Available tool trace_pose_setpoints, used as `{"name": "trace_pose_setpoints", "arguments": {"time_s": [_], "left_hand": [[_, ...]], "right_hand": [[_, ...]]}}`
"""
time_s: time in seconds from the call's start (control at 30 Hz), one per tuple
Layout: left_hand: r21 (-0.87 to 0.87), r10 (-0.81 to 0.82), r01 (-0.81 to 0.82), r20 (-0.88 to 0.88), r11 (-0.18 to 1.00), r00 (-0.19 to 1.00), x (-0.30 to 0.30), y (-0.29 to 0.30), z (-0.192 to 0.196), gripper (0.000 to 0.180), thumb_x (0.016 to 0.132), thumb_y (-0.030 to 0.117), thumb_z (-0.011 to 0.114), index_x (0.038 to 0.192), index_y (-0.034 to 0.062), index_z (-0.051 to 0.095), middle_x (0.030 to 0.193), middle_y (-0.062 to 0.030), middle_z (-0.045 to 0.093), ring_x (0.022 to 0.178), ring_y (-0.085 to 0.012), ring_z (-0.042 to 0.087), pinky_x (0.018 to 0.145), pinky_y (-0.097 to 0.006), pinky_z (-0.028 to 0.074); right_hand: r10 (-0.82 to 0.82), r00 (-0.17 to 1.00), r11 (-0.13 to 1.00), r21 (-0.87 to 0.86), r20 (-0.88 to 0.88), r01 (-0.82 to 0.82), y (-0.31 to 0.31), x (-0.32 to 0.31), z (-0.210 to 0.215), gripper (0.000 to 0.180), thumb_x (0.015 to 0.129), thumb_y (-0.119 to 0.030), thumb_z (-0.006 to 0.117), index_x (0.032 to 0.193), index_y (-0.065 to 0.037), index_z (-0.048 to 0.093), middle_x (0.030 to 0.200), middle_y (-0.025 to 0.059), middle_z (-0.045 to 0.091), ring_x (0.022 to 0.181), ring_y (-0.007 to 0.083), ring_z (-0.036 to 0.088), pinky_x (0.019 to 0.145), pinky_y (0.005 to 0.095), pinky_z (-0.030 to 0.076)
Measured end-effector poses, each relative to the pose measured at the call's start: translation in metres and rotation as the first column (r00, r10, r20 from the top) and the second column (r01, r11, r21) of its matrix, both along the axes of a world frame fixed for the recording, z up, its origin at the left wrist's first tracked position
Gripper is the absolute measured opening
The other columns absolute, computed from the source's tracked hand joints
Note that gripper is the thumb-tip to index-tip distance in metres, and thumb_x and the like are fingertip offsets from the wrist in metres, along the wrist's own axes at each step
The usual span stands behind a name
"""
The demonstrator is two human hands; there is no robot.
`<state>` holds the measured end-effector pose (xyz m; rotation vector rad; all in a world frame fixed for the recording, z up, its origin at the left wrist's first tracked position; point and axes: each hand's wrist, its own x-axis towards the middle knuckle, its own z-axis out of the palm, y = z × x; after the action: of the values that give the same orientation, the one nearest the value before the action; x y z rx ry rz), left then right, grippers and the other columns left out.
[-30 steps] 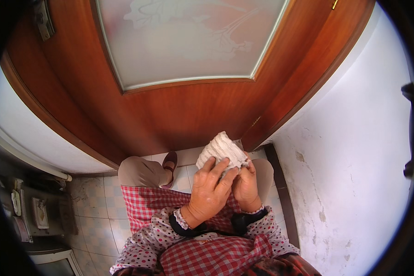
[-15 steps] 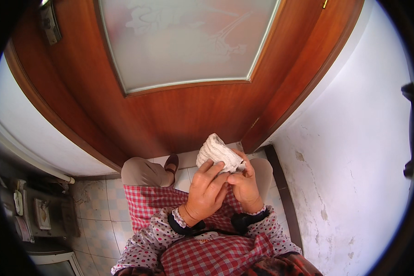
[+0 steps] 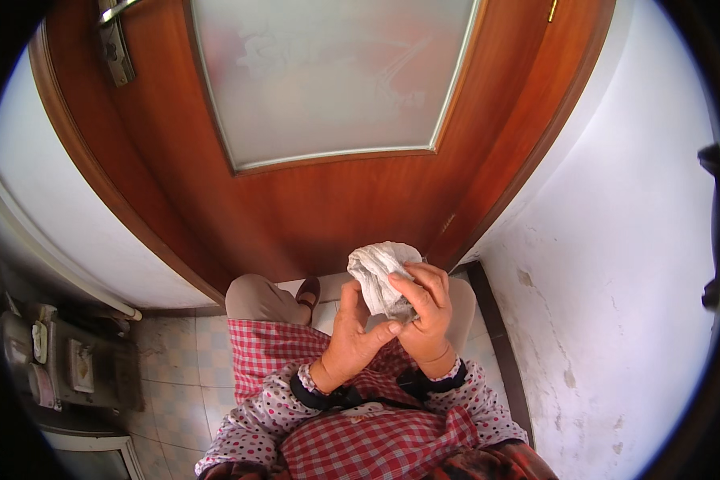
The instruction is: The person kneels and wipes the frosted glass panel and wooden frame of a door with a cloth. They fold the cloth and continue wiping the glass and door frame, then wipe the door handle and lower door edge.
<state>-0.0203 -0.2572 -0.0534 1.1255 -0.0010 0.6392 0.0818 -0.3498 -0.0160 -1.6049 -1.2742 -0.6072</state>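
Observation:
A bunched white cloth [image 3: 380,276], ribbed with folds and greyish at its lower edge, is held up above my lap between both hands. My right hand [image 3: 428,312] grips it from the right, its fingers bent over the cloth's front. On the other side my left hand [image 3: 354,332] holds the cloth's left edge with its fingers. Its thumb stretches across below the cloth toward my right hand. The far ends of the left fingers are hidden behind the cloth.
Ahead stands a brown wooden door [image 3: 320,200] with a frosted glass pane [image 3: 336,80] and a metal handle [image 3: 116,48]. A white wall [image 3: 584,280] rises close on the right. Cluttered dark equipment [image 3: 80,360] stands at the left on the tiled floor [image 3: 172,368]. A red checked apron [image 3: 272,352] covers my lap.
The cloth has been turned and its folds now face differently. My right fingers have come round onto its front, while my left hand has shifted from its front to its left edge.

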Motion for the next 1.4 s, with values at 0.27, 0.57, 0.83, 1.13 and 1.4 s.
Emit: {"name": "trace_pose_setpoints", "arguments": {"time_s": [0.27,0.57,0.83,1.13,1.4], "left_hand": [[-0.145,-0.048,0.064,0.111,0.987,0.993,0.005,0.008,0.02,0.081,0.089,0.033,0.081,0.147,0.0038,0.033,0.14,-0.0109,0.049,0.13,-0.0212,0.049,0.112,-0.04,0.04],[-0.063,0.011,-0.007,0.067,0.998,0.998,0.016,0.025,-0.001,0.085,0.082,0.006,0.085,0.149,0.008,0.032,0.141,-0.0074,0.05,0.13,-0.0206,0.05,0.111,-0.04,0.043],[-0.124,-0.006,0.002,-0.032,0.992,0.999,0.008,0.049,-0.016,0.055,0.087,-0.008,0.072,0.136,0.0044,0.048,0.127,-0.005,0.061,0.12,-0.014,0.057,0.103,-0.032,0.047],[-0.341,0.026,-0.024,0.003,0.94,1.0,0.004,0.069,-0.026,0.03,0.096,0.002,0.063,0.126,0.0027,0.06,0.116,-0.0025,0.067,0.106,-0.0114,0.06,0.096,-0.029,0.047],[-0.392,-0.038,-0.009,-0.112,0.92,0.993,-0.002,0.101,-0.037,0.037,0.09,-0.002,0.055,0.126,0.0017,0.062,0.119,-0.0051,0.069,0.112,-0.0154,0.06,0.103,-0.03,0.043]], "right_hand": [[0.146,0.93,0.988,0.01,-0.336,-0.152,-0.016,-0.002,0.022,0.063,0.071,0.005,0.078,0.131,-0.007,0.065,0.126,0.0117,0.062,0.111,0.0276,0.062,0.093,0.0365,0.051],[0.385,0.593,0.911,0.188,-0.707,-0.368,-0.002,0.015,0.001,0.053,0.086,0.008,0.07,0.138,0.001,0.059,0.13,0.0068,0.059,0.117,0.0169,0.059,0.104,0.031,0.046],[0.476,0.247,0.871,0.415,-0.844,-0.263,0.019,0.022,-0.021,0.051,0.083,0.008,0.07,0.133,0.001,0.062,0.124,0.007,0.063,0.117,0.017,0.059,0.106,0.0327,0.044],[0.048,0.702,0.979,-0.104,-0.711,-0.173,0.027,0.016,-0.023,0.053,0.088,-0.003,0.074,0.138,-0.002,0.056,0.121,0.0049,0.066,0.108,0.018,0.062,0.101,0.0302,0.047],[0.553,0.155,0.833,0.543,-0.818,-0.109,0.013,0.041,-0.051,0.055,0.084,0.009,0.071,0.136,0.0,0.056,0.128,0.0099,0.065,0.108,0.022,0.066,0.088,0.0354,0.057]]}}
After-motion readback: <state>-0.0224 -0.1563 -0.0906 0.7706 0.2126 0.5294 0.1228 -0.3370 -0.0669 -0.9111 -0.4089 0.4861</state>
